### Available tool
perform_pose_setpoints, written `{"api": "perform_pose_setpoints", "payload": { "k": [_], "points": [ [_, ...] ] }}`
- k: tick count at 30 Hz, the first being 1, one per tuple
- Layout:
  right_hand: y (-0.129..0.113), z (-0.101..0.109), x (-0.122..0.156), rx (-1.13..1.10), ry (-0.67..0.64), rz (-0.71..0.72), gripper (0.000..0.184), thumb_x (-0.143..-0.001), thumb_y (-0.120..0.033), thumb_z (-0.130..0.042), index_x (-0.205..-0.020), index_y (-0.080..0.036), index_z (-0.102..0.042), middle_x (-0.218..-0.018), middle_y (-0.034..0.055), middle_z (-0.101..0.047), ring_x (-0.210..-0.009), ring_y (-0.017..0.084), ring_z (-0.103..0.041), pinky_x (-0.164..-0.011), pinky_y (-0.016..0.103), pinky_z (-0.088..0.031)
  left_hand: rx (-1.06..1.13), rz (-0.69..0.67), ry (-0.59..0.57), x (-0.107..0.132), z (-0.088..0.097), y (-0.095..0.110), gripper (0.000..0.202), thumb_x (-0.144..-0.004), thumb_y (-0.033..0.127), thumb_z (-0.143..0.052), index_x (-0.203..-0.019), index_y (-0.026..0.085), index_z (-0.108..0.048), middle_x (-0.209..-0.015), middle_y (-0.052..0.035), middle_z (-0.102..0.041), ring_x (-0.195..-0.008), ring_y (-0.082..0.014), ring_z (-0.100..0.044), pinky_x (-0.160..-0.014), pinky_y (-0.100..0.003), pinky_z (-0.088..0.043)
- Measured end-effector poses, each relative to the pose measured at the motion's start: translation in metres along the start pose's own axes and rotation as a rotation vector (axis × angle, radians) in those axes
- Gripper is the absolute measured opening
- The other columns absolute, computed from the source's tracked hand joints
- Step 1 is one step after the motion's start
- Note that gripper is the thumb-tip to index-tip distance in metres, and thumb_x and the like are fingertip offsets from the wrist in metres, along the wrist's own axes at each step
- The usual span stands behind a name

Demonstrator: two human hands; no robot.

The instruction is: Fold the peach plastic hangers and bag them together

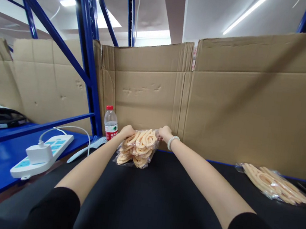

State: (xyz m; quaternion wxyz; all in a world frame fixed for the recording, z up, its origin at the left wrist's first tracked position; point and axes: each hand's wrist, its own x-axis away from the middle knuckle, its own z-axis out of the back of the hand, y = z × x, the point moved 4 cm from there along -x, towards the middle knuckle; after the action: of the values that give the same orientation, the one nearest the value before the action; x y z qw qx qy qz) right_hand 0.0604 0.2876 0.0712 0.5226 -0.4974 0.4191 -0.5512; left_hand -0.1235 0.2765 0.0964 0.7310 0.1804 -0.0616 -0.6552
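A stack of clear plastic bags (pixel 137 150), filled with beige looped pieces whose kind I cannot make out, lies on the black table top near the cardboard wall. My left hand (pixel 127 130) is closed at the upper left corner of the top bag, its fingertips partly hidden. At the opposite corner, my right hand (pixel 165 133), with a pale beaded bracelet on the wrist, pinches the edge of the same bag. Both arms reach straight forward across the table.
A water bottle (pixel 110 124) with a red cap stands left of the stack, beside a pale blue-handled brush (pixel 88 149). Further left are a white power strip (pixel 42 156) and blue rack posts (pixel 88 57). Another bag of beige pieces (pixel 273 184) lies at right. Cardboard (pixel 255 105) walls the back.
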Motion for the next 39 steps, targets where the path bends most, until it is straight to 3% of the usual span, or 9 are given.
{"api": "perform_pose_setpoints", "payload": {
  "k": [7, 11, 17, 22, 28, 32, 34, 36, 39],
  "points": [
    [0.019, 0.017, -0.002, 0.336, 0.099, 0.027, 0.029, -0.093, -0.033, -0.056, -0.117, -0.015, -0.057, -0.115, 0.0089, -0.06, -0.095, 0.02, -0.062, -0.08, 0.039, -0.054, -0.144, 0.056, 0.061, -0.003, -0.005, -0.011, 0.033, -0.091, 0.031, -0.061, -0.119, 0.014, -0.057, -0.118, -0.0111, -0.059, -0.102, -0.0244, -0.061, -0.083, -0.042, -0.053],
    [0.02, 0.052, 0.013, 0.553, 0.173, 0.156, 0.03, -0.093, -0.033, -0.057, -0.116, -0.014, -0.057, -0.113, 0.0087, -0.061, -0.094, 0.02, -0.063, -0.079, 0.039, -0.054, -0.195, 0.033, 0.116, 0.008, 0.005, -0.007, 0.032, -0.091, 0.031, -0.06, -0.118, 0.014, -0.057, -0.118, -0.0107, -0.059, -0.101, -0.0239, -0.061, -0.084, -0.042, -0.053],
    [0.031, 0.118, 0.078, 0.964, 0.386, 0.463, 0.028, -0.096, -0.037, -0.05, -0.109, -0.015, -0.06, -0.108, 0.0086, -0.062, -0.101, 0.023, -0.058, -0.087, 0.043, -0.047, -0.194, -0.128, 0.209, 0.037, 0.013, 0.026, 0.033, -0.093, 0.035, -0.056, -0.119, 0.015, -0.056, -0.12, -0.01, -0.059, -0.104, -0.0247, -0.06, -0.088, -0.047, -0.05],
    [0.057, 0.174, 0.137, 1.203, 0.475, 0.596, 0.033, -0.096, -0.035, -0.037, -0.089, -0.017, -0.064, -0.091, 0.0135, -0.067, -0.1, 0.027, -0.056, -0.076, 0.033, -0.041, -0.18, -0.305, 0.182, 0.069, -0.008, 0.048, 0.049, -0.095, 0.053, -0.038, -0.129, 0.02, -0.052, -0.13, -0.0118, -0.057, -0.116, -0.0304, -0.055, -0.096, -0.049, -0.042],
    [0.083, 0.29, 0.163, 1.227, 0.692, 0.465, 0.033, -0.088, -0.036, -0.04, -0.076, -0.018, -0.065, -0.074, 0.0127, -0.068, -0.077, 0.028, -0.062, -0.059, 0.032, -0.04, -0.243, -0.413, 0.148, 0.08, -0.029, 0.051, 0.055, -0.092, 0.054, -0.034, -0.139, 0.026, -0.045, -0.142, -0.0092, -0.05, -0.126, -0.0364, -0.046, -0.102, -0.051, -0.034],
    [0.097, 0.363, 0.163, 1.175, 0.772, 0.339, 0.032, -0.084, -0.03, -0.04, -0.082, -0.014, -0.068, -0.083, 0.0139, -0.072, -0.076, 0.027, -0.067, -0.066, 0.033, -0.048, -0.251, -0.439, 0.224, 0.084, -0.027, 0.053, 0.054, -0.094, 0.049, -0.031, -0.139, 0.024, -0.044, -0.143, -0.0112, -0.047, -0.129, -0.0368, -0.043, -0.1, -0.055, -0.035],
    [0.106, 0.386, 0.162, 1.174, 0.78, 0.293, 0.037, -0.086, -0.031, -0.037, -0.091, -0.012, -0.068, -0.09, 0.0155, -0.073, -0.083, 0.027, -0.068, -0.071, 0.034, -0.05, -0.237, -0.44, 0.314, 0.095, -0.026, 0.056, 0.056, -0.094, 0.046, -0.029, -0.14, 0.017, -0.042, -0.147, -0.0174, -0.04, -0.135, -0.0407, -0.031, -0.101, -0.063, -0.028],
    [0.116, 0.399, 0.159, 1.194, 0.735, 0.272, 0.039, -0.087, -0.033, -0.038, -0.1, -0.012, -0.068, -0.099, 0.0147, -0.072, -0.09, 0.027, -0.068, -0.078, 0.035, -0.05, -0.213, -0.494, 0.409, 0.115, -0.026, 0.062, 0.053, -0.095, 0.042, -0.028, -0.139, 0.016, -0.042, -0.151, -0.016, -0.034, -0.14, -0.0377, -0.022, -0.108, -0.063, -0.019],
    [0.135, 0.399, 0.15, 1.254, 0.607, 0.268, 0.044, -0.089, -0.042, -0.042, -0.115, -0.015, -0.064, -0.115, 0.0124, -0.068, -0.106, 0.026, -0.063, -0.091, 0.035, -0.047, -0.167, -0.874, 0.548, 0.167, -0.037, 0.079, 0.047, -0.092, 0.038, -0.04, -0.133, 0.018, -0.048, -0.145, -0.014, -0.045, -0.139, -0.0339, -0.029, -0.112, -0.057, -0.017]
  ]
}}
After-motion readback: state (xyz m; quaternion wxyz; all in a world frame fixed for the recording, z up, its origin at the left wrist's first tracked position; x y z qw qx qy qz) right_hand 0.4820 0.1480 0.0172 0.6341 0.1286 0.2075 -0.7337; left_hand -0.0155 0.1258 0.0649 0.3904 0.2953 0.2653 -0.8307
